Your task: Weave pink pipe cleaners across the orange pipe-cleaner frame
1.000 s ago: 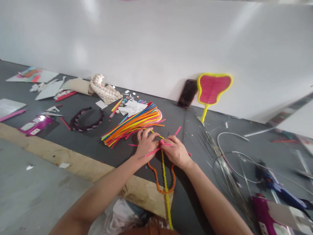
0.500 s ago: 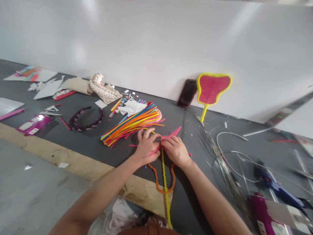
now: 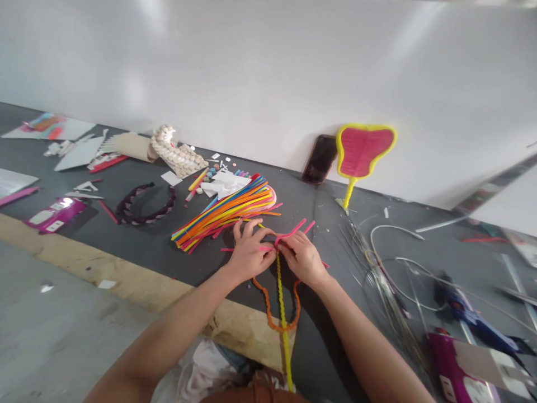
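Observation:
Both my hands meet over the table's front part, fingertips pinched close together. My left hand (image 3: 250, 249) grips a pink pipe cleaner from the left, its thumb and index finger closed. From the right, my right hand (image 3: 302, 253) pinches the pink pipe cleaner (image 3: 291, 228), whose ends stick up past the fingers. Below them a twisted yellow pipe cleaner stem (image 3: 281, 291) runs down toward my body. A wavy orange pipe cleaner loop (image 3: 268, 313) hangs around the stem. The joint between the pink and yellow pieces is partly hidden by my fingers.
A bundle of coloured pipe cleaners (image 3: 226, 215) lies behind my left hand. Further left are a dark braided headband (image 3: 126, 210) and a purple box (image 3: 56, 215). A phone (image 3: 320, 159) and a pink-and-yellow fan shape (image 3: 364, 151) lean on the wall. Wires (image 3: 373, 268) and a glue gun (image 3: 474, 316) lie right.
The pink pipe cleaner's upper ends have spread apart above my right hand. The pink piece at my left fingers now lies flatter. Both hands stay nearly in place.

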`<state>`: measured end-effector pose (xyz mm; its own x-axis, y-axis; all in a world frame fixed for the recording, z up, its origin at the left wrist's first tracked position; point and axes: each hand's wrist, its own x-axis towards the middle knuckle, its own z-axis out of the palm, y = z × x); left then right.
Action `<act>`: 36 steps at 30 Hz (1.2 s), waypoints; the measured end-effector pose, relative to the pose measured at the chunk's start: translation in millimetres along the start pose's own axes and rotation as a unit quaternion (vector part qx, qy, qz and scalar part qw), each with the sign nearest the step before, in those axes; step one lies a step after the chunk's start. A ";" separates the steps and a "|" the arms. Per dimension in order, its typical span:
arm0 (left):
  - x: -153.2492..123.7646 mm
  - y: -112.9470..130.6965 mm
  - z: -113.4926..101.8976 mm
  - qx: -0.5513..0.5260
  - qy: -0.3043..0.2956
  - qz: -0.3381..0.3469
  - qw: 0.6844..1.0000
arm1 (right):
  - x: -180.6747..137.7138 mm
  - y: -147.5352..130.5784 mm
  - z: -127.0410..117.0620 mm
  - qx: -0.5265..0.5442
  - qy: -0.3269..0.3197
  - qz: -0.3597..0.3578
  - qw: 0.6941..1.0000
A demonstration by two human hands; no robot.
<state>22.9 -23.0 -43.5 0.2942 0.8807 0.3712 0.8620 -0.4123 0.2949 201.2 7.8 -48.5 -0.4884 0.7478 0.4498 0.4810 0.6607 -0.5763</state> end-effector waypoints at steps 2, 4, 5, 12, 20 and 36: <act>-0.2 -0.1 0.3 0.000 -0.002 -0.003 1.000 | 1.0 -2.6 1.6 0.048 0.004 0.012 0.999; -0.7 -0.1 0.7 -0.005 0.001 -0.009 1.000 | 1.1 -3.6 2.0 0.098 0.001 0.039 0.994; -0.9 -0.1 1.0 -0.008 0.006 -0.015 1.000 | 0.7 -3.3 1.4 0.118 -0.001 0.059 0.991; 0.9 -0.5 3.1 -0.022 0.028 -0.077 0.996 | -6.7 7.6 -13.3 0.147 -0.067 0.062 0.985; 3.1 -4.0 5.8 -0.033 0.038 -0.132 0.990 | -12.2 23.5 -21.7 0.028 -0.104 0.000 0.994; 3.6 -15.6 -14.8 -0.118 0.089 -0.220 0.964 | -15.5 32.1 -24.7 -0.015 -0.094 -0.038 0.995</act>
<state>4.3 -16.9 -33.8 -0.1726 0.9370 0.3036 0.7635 -0.0675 0.6423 242.2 19.0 -57.2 -0.6505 0.6717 0.3545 0.4573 0.7191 -0.5233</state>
